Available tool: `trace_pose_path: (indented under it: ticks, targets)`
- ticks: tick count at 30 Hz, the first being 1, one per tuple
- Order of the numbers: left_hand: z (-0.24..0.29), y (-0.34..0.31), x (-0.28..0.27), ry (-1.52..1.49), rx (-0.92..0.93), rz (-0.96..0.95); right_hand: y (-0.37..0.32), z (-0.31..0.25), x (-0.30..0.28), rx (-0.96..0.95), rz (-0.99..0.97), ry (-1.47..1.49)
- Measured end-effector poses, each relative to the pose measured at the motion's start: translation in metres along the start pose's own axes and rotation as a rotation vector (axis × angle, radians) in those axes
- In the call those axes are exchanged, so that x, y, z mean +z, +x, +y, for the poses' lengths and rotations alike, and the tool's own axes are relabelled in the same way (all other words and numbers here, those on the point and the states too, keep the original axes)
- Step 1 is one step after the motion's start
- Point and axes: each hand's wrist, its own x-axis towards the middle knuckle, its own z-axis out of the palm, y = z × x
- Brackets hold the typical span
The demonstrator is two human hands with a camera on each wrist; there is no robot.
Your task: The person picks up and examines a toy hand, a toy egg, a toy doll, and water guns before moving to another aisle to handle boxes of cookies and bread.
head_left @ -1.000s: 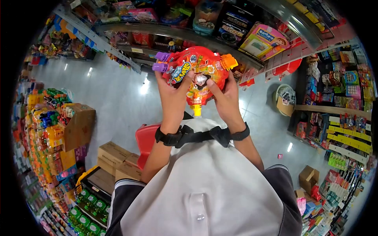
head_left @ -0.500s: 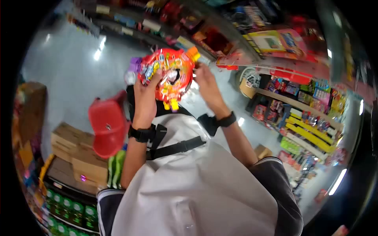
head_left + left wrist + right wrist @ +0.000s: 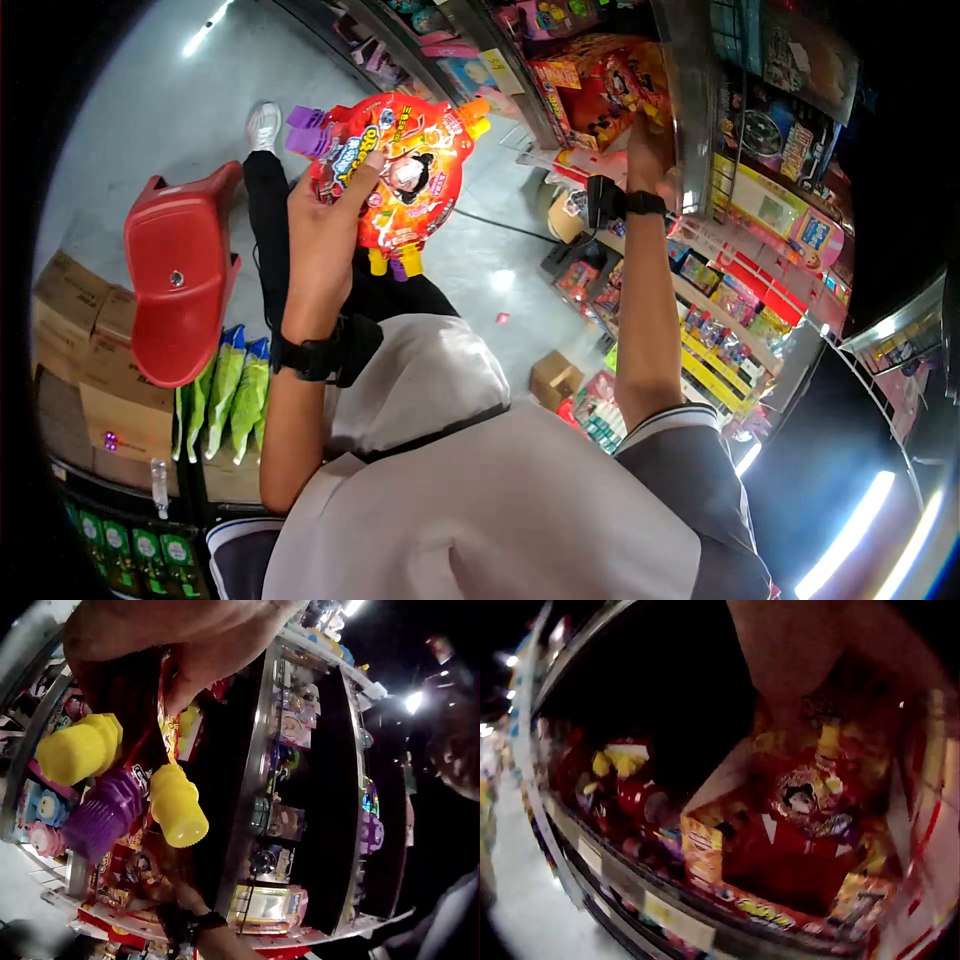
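Observation:
My left hand (image 3: 322, 222) grips a stack of round red spouted pouches (image 3: 415, 215), thumb on the printed front and fingers behind. Purple, orange and yellow screw caps stick out around their edges; in the left wrist view, a purple cap (image 3: 105, 814) sits between two yellow ones. Over at the shelf, my right hand (image 3: 650, 150) reaches into a red cardboard display box (image 3: 703, 851). A similar red pouch (image 3: 802, 799) with a yellow cap lies in that box, just below the hand. Shadow hides the right fingers, so I cannot tell whether they hold it.
The box stands on a shelf with a metal front edge (image 3: 675, 922); more red goods with yellow tops (image 3: 620, 761) lie beside it. A red plastic stool (image 3: 175, 280), cardboard boxes (image 3: 70, 310) and green bags (image 3: 228, 395) are at the left. Toy packages (image 3: 790, 220) line the right-hand shelf.
My right hand has let go of the pouches and moved right, into the display box. The left hand keeps holding the stack. The view has turned toward the shelf on the right.

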Motion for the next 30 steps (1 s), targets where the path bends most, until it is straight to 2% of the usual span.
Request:
trace_pose_path:
  ticks: [2, 4, 6, 9, 12, 15, 19, 22, 30]
  targets:
    - [-0.005, 0.001, 0.0, 0.009, 0.006, -0.002, 0.02, 0.013, 0.007, -0.062, 0.041, -0.1]
    - [-0.006, -0.001, -0.001, 0.051, 0.004, 0.014, 0.021, -0.007, 0.002, -0.169, 0.114, -0.025]
    - [-0.01, -0.001, -0.002, 0.07, 0.005, 0.006, 0.037, -0.005, 0.006, -0.254, 0.147, -0.128]
    - [-0.014, -0.002, -0.003, 0.093, 0.005, 0.008, 0.069, 0.004, 0.016, -0.388, 0.053, -0.1]
    - [-0.017, -0.003, -0.003, 0.106, -0.012, 0.014, 0.103, 0.017, 0.034, -0.456, 0.05, -0.198]
    - [-0.022, -0.005, -0.003, 0.141, 0.011, 0.009, 0.148, 0.067, 0.076, -0.387, 0.032, -0.191]
    - [-0.016, -0.011, 0.003, 0.144, 0.024, -0.009, 0.136, 0.057, 0.067, -0.359, -0.018, -0.133]
    - [-0.012, -0.015, 0.006, 0.174, 0.023, -0.02, 0.127, 0.048, 0.06, -0.359, 0.017, -0.107]
    - [-0.009, -0.021, 0.012, 0.181, 0.033, -0.044, 0.078, 0.028, 0.061, -0.312, 0.27, -0.082]
